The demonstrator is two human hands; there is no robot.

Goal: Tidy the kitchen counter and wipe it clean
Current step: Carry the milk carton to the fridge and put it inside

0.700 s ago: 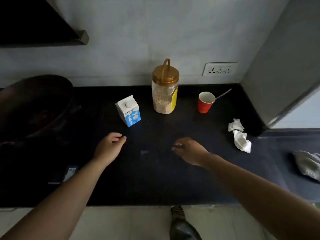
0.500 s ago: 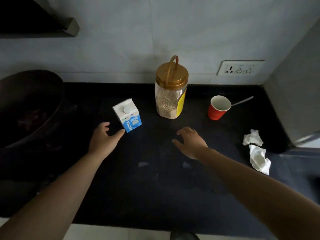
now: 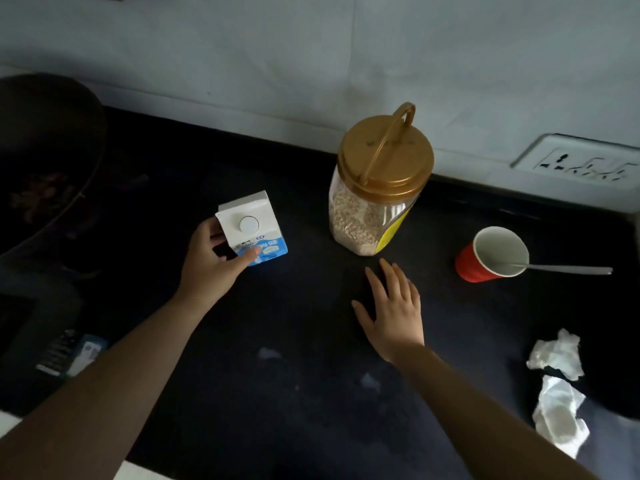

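left hand (image 3: pixel 207 261): wrapped round the lower left side of the milk carton (image 3: pixel 251 230), thumb across its blue front face, fingers curled behind; carton gripped.
right hand (image 3: pixel 391 310): flat, palm down, fingers spread and pointing toward the back wall; holds nothing. Whether it touches the counter or floats just above, can't tell.
milk carton: small, white top with round cap, blue printed lower half; sits left of centre on the counter, tilted a bit toward the camera. Whether its base rests on the surface can't be told, the hand hides it.
jar (image 3: pixel 377 188): clear, gold lid with upright loop handle, grains inside, yellow label on right side; stands upright just beyond the right hand's fingertips, right of the carton, apart from it.
cup (image 3: pixel 491 254): red paper cup, white inside, upright, right of the jar and well right of the right hand.
spoon (image 3: pixel 568 270): in the cup, handle sticking out to the right over the rim.
crumpled tissues (image 3: pixel 557 386): two white wads, near right edge, one in front of the other, right of the right forearm.
counter (image 3: pixel 294 393): dark, with pale smudges between the two forearms.
pan (image 3: pixel 45 161): dark, far left, well apart from the carton.
wall socket (image 3: pixel 581 164): white, on the wall behind the cup.
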